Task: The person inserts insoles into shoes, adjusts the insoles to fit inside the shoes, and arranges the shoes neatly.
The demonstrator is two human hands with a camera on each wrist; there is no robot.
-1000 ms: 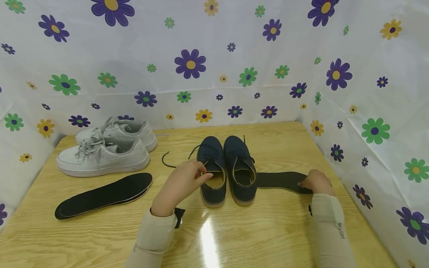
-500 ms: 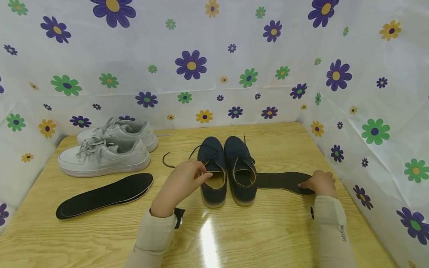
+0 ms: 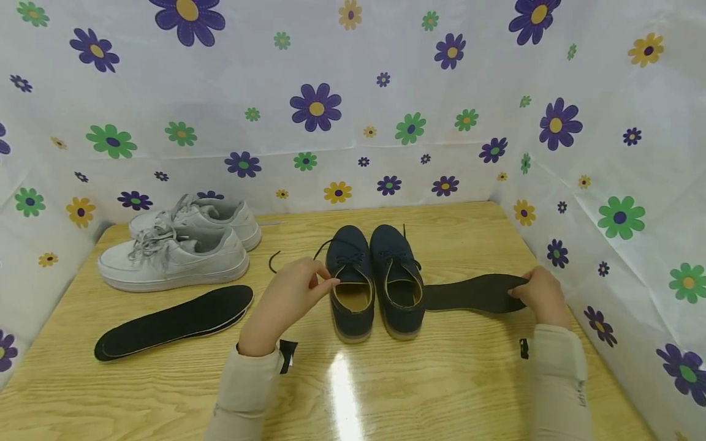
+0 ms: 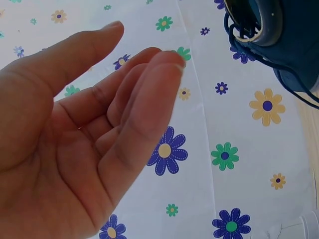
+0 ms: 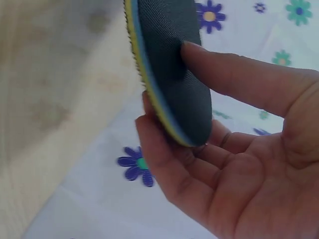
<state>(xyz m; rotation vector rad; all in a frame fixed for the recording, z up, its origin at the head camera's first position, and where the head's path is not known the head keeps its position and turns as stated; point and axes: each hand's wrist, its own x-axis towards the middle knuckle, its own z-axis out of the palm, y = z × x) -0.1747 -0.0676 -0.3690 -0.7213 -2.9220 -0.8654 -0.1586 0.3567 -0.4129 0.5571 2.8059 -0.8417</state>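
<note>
My right hand [image 3: 543, 297] pinches the right end of a dark shoe insole [image 3: 474, 294], thumb on top and fingers beneath. In the right wrist view the insole [image 5: 169, 64] shows a black textured face and a yellow-and-blue layered edge. Its left end lies beside a pair of navy lace-up shoes [image 3: 405, 320] standing heels toward me. My left hand [image 3: 289, 294] hovers just left of the left navy shoe [image 3: 355, 321], its fingers loosely bent. Nothing is between its thumb and fingers in the left wrist view. A tan lining shows inside the left shoe, a dark one in the right.
A pair of white sneakers [image 3: 176, 266] stands at the back left of the wooden table [image 3: 430, 392]. Before them lie two stacked black insoles [image 3: 176, 321]. A loose black lace [image 3: 274, 260] trails from the left navy shoe. Flower-printed white cloth [image 3: 242, 79] walls the table.
My right hand has raised the insole's right end slightly and shifted a little right. The left hand has drawn slightly left, away from the left shoe's opening.
</note>
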